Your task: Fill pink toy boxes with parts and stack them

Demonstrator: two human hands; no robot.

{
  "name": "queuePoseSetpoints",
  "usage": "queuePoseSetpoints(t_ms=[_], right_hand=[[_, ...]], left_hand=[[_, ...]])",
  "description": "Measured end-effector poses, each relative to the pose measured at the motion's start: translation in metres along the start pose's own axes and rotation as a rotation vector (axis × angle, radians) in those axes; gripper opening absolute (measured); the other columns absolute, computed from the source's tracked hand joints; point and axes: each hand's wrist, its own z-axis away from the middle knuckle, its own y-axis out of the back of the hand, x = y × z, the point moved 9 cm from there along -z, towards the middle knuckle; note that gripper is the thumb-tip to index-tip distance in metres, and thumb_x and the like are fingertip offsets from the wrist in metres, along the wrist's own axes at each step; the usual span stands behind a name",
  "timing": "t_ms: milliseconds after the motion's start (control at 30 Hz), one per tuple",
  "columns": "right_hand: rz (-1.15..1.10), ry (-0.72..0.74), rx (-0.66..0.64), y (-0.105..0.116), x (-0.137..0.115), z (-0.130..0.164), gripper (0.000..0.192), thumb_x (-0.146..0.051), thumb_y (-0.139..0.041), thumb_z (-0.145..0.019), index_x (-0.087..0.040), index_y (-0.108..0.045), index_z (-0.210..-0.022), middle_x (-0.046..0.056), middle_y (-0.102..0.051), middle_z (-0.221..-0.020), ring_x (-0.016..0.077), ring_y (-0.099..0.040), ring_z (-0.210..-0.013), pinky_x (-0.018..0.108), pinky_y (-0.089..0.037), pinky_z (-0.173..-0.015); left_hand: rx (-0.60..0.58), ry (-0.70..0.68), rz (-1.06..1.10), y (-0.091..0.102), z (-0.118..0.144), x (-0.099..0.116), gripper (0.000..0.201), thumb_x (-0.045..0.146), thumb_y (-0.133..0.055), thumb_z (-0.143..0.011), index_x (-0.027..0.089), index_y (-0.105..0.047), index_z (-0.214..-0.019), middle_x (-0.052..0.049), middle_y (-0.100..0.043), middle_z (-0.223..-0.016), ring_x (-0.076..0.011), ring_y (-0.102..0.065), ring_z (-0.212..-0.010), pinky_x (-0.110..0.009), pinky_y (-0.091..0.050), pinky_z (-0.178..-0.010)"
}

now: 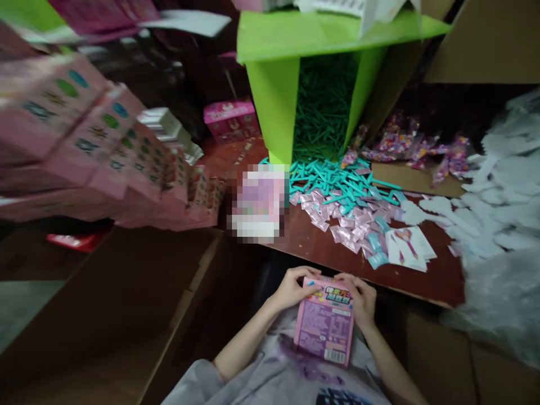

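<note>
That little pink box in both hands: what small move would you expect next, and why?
Probably pressing the top flap shut. Both hands, left hand and right hand, pinch the upper end of the pink box, held in the lap, while finished-looking pink boxes stand stacked at left.

Left hand (pixel 292 288) and right hand (pixel 359 296) curl together, forearms angled inward.

Table: we see a dark reddish-brown tabletop (pixel 312 244), its near edge running across the middle.
Shelf unit: a lime-green open box (pixel 274 95) stands on the table's far side.
Boxes: brown cardboard cartons (pixel 126 304) fill the lower left; another cardboard panel (pixel 489 42) leans at upper right.
Floor: a grey patch (pixel 21 309) shows at far left.
Light: dim, with deep shadow behind.
</note>
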Motion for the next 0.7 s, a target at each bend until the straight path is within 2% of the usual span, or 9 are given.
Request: queuePoseSetpoints(t_ms=[100, 200, 267, 333, 400, 467, 533, 600, 700], right_hand=[[0.032, 0.102, -0.190, -0.031, -0.025, -0.006, 0.030, -0.037, -0.068, -0.074, -0.024, -0.062, -0.100, 0.009, -0.065, -0.108, 0.0283, -0.063, -0.097, 0.041, -0.051, -0.082], [0.108, 0.247, -0.398, -0.063, -0.071, -0.003, 0.058, -0.033, -0.073, -0.069, -0.028, -0.052, -0.123, 0.010, -0.059, -0.121, 0.0289, -0.059, -0.109, 0.043, -0.050, -0.091], [0.124, 0.358, -0.487, -0.073, -0.111, 0.001, 0.057, -0.030, -0.070, -0.072, -0.027, -0.050, -0.126, 0.009, -0.056, -0.124, 0.0274, -0.056, -0.113, 0.042, -0.049, -0.094], [0.039, 0.459, -0.424, -0.064, -0.151, -0.002, 0.057, -0.030, -0.070, -0.073, -0.026, -0.049, -0.126, 0.009, -0.057, -0.121, 0.0257, -0.057, -0.109, 0.038, -0.049, -0.091], [-0.153, 0.513, -0.196, -0.035, -0.183, -0.013, 0.052, -0.029, -0.070, -0.073, -0.023, -0.052, -0.121, 0.008, -0.059, -0.112, 0.0220, -0.060, -0.099, 0.034, -0.049, -0.086], [-0.349, 0.495, 0.062, -0.005, -0.194, -0.023, 0.042, -0.027, -0.070, -0.072, -0.021, -0.058, -0.112, 0.006, -0.060, -0.102, 0.0182, -0.059, -0.088, 0.032, -0.046, -0.085], [-0.465, 0.440, 0.216, 0.009, -0.187, -0.029, 0.035, -0.026, -0.071, -0.070, -0.020, -0.061, -0.103, 0.004, -0.060, -0.096, 0.0164, -0.058, -0.082, 0.032, -0.045, -0.084], [-0.481, 0.381, 0.205, 0.006, -0.172, -0.035, 0.033, -0.028, -0.073, -0.069, -0.020, -0.062, -0.099, 0.004, -0.060, -0.094, 0.0164, -0.058, -0.082, 0.032, -0.044, -0.083], [-0.367, 0.290, 0.084, -0.006, -0.138, -0.042, 0.031, -0.031, -0.072, -0.072, -0.019, -0.062, -0.098, 0.005, -0.062, -0.096, 0.0172, -0.059, -0.084, 0.030, -0.045, -0.079]], left_hand=[[-0.132, -0.057, -0.399, 0.014, -0.010, 0.029, 0.028, 0.041, -0.076, -0.067, 0.017, -0.061, -0.071, -0.009, -0.071, -0.087, -0.0232, -0.067, -0.085, -0.036, -0.048, -0.083], [-0.338, -0.079, -0.705, 0.019, -0.011, 0.067, 0.053, 0.042, -0.079, -0.058, 0.017, -0.059, -0.100, -0.005, -0.069, -0.079, -0.0208, -0.065, -0.067, -0.029, -0.049, -0.065], [-0.436, -0.139, -0.807, 0.023, -0.002, 0.105, 0.070, 0.043, -0.073, -0.065, 0.015, -0.046, -0.123, -0.007, -0.068, -0.089, -0.0197, -0.065, -0.068, -0.026, -0.048, -0.056], [-0.400, -0.301, -0.979, 0.039, 0.011, 0.159, 0.060, 0.036, -0.062, -0.078, 0.014, -0.040, -0.129, -0.010, -0.066, -0.101, -0.0195, -0.066, -0.080, -0.026, -0.050, -0.062], [-0.155, -0.553, -1.213, 0.073, 0.030, 0.227, 0.045, 0.023, -0.052, -0.086, 0.015, -0.040, -0.129, -0.009, -0.065, -0.098, -0.0190, -0.064, -0.088, -0.030, -0.053, -0.074], [0.244, -0.828, -1.345, 0.121, 0.060, 0.300, 0.040, 0.018, -0.051, -0.088, 0.020, -0.044, -0.128, -0.006, -0.063, -0.100, -0.0189, -0.060, -0.100, -0.036, -0.051, -0.089], [0.683, -1.004, -1.349, 0.176, 0.094, 0.354, 0.040, 0.021, -0.058, -0.085, 0.024, -0.049, -0.124, -0.006, -0.058, -0.113, -0.0202, -0.056, -0.111, -0.041, -0.048, -0.098], [0.909, -0.949, -1.304, 0.222, 0.109, 0.376, 0.037, 0.035, -0.057, -0.086, 0.028, -0.053, -0.122, -0.004, -0.057, -0.120, -0.0222, -0.053, -0.118, -0.042, -0.045, -0.102], [0.975, -0.712, -1.151, 0.256, 0.110, 0.361, 0.036, 0.049, -0.051, -0.087, 0.027, -0.057, -0.116, -0.005, -0.060, -0.117, -0.0260, -0.052, -0.123, -0.043, -0.050, -0.097]])
